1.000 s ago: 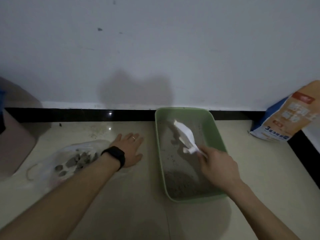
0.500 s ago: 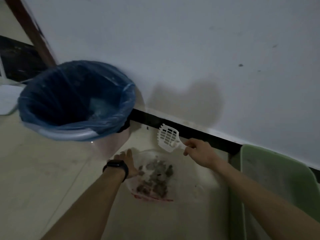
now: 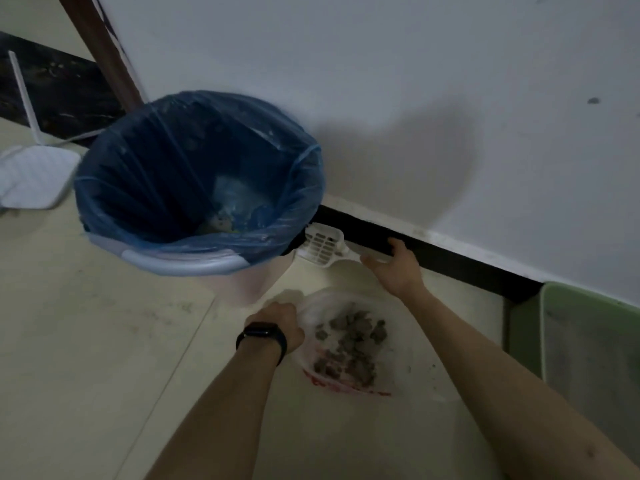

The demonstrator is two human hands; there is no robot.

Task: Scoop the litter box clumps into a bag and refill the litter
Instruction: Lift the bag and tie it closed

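Observation:
A clear plastic bag (image 3: 398,344) lies on the floor with several grey litter clumps (image 3: 349,344) inside. My left hand (image 3: 280,323), a black band on its wrist, grips the bag's left edge with curled fingers. The white slotted scoop (image 3: 322,249) lies by the black baseboard, between the bin and my right hand (image 3: 394,268). That hand is spread, fingers straight, its thumb just touching the scoop's handle. The green litter box (image 3: 554,341) shows only partly at the right edge.
A pale bin with a blue liner (image 3: 197,174) stands left of the scoop, close to the wall. A white flat device with an antenna (image 3: 31,174) sits at the far left. A brown wooden post (image 3: 104,46) leans up behind the bin.
My right hand carried the scoop from the litter box to the floor by the bin and spread its fingers. My left hand went from lying flat to gripping the bag's edge. The view swung left.

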